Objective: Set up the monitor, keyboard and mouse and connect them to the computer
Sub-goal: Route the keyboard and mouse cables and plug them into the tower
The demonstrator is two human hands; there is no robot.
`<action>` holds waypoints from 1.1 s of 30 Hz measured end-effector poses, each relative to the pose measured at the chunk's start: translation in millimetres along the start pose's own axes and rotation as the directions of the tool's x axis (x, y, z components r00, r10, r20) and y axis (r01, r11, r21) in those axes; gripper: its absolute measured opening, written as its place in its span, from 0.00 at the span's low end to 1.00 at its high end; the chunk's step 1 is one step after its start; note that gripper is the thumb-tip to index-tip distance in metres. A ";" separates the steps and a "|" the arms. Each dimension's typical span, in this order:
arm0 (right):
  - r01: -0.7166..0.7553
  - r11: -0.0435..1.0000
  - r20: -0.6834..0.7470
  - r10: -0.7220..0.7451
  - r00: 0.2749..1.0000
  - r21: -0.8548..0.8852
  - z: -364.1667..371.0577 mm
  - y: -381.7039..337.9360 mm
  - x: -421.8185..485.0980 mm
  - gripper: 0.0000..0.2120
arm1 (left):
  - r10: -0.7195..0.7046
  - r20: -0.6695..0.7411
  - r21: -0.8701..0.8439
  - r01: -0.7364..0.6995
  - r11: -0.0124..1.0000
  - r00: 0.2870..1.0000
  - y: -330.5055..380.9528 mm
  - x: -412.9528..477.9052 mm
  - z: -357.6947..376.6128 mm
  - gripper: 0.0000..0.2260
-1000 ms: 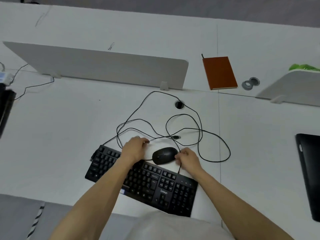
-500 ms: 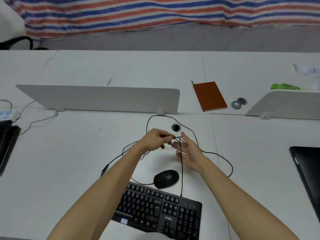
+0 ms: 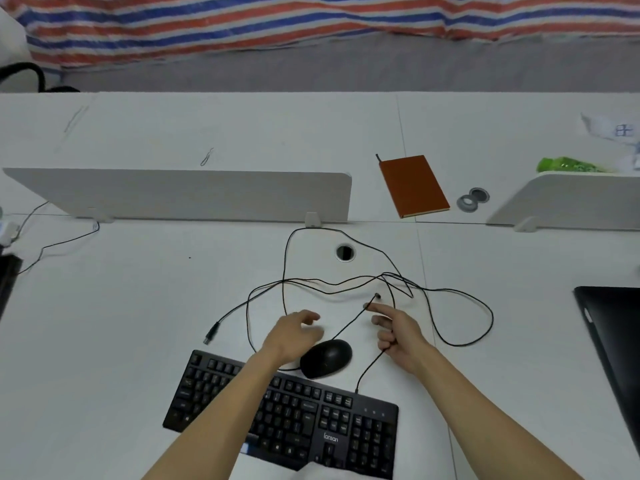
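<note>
untangling seemed the step in hand: keyboard [image 3: 287, 420] and mouse [image 3: 327, 356] sat at the near edge of the desk [image 3: 138, 306], their black cables [image 3: 346, 282] looped together short of the cable hole [image 3: 345, 252]. the left hand [image 3: 294, 336] hovered by the mouse, fingers loosely bent, holding nothing. the right hand [image 3: 398, 336] curled its lower fingers round the keyboard lead [image 3: 370, 370], index finger out. next, each lead likely needed separating and feeding toward the hole; the crossings stood in the way. a usb plug [image 3: 212, 334] lay loose at left, a divider panel [image 3: 180, 195] and orange notebook [image 3: 414, 185] beyond.
</note>
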State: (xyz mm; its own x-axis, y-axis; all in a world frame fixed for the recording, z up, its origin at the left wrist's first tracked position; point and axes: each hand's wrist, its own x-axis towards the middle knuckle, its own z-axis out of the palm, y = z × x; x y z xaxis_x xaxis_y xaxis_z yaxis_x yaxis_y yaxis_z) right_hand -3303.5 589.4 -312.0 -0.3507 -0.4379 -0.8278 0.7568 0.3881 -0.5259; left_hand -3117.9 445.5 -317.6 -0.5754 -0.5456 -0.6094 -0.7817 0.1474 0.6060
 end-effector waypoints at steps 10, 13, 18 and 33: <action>0.199 0.979 -0.266 -0.179 0.947 0.050 -22.1 -14.9 -4.4 0.12 | -0.180 0.147 -0.636 0.233 0.736 0.973 32.8 -2.4 19.1 0.08; 0.264 0.963 -0.357 -0.268 0.895 -0.061 -39.6 -11.1 -2.0 0.13 | -0.324 0.139 -0.877 0.268 0.399 0.936 19.2 -1.1 2.3 0.10; 0.039 0.945 -0.577 -0.230 0.784 -0.324 -76.5 33.9 0.0 0.13 | -0.309 0.040 -0.981 0.096 0.168 0.950 12.9 -7.0 -20.9 0.17; 0.185 -0.421 0.340 -0.332 0.880 -0.888 84.2 27.8 32.2 0.25 | -0.373 0.012 -0.947 0.131 0.295 0.928 -18.5 -60.2 -19.9 0.13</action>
State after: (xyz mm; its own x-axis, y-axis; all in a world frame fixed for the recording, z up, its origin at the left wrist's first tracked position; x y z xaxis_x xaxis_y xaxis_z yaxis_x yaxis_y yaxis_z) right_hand -3247.2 517.9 -336.8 -0.3721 -0.7897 -0.4878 -0.8730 0.4763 -0.1050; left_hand -3064.0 459.2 -282.0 -0.2456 -0.5510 -0.7975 -0.0779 -0.8088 0.5828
